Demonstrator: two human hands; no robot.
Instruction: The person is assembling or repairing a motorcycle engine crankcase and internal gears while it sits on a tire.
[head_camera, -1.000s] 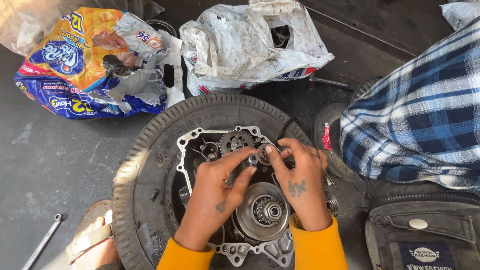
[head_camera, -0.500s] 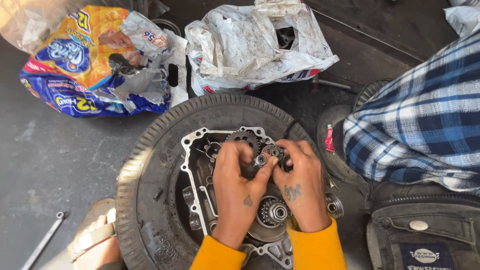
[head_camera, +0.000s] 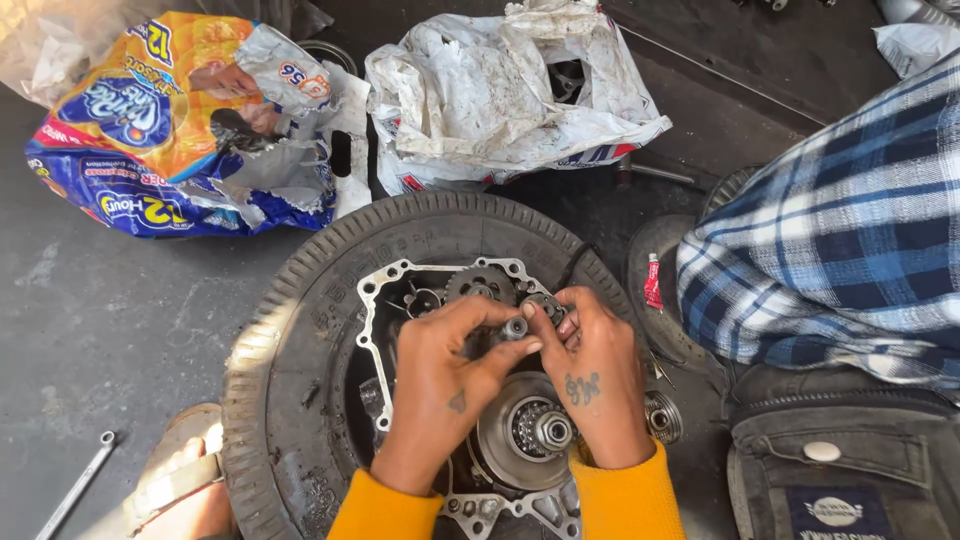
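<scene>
2 hands, the left hand (head_camera: 445, 375) and the right hand (head_camera: 590, 375), meet over 1 engine case (head_camera: 400, 290) lying in 1 tyre (head_camera: 290, 330) at the centre of the frame. Up top, 2 crumpled bags: 1 colourful bag (head_camera: 150, 120) in the upper left, 1 white bag (head_camera: 490, 90) in the upper middle. In the lower left there's 1 metal rod (head_camera: 80, 480) beside 1 sandalled foot (head_camera: 180, 480).

gear shaft (head_camera: 514, 328) | small, grey metal | upright above engine case (head_camera: 400, 290)

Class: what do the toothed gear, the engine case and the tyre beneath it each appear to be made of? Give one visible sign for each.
Gear: probably steel, dark grey, cut teeth.
Engine case: likely cast aluminium, pale dull silver rim.
Tyre: black rubber, matte, moulded tread blocks.
</scene>
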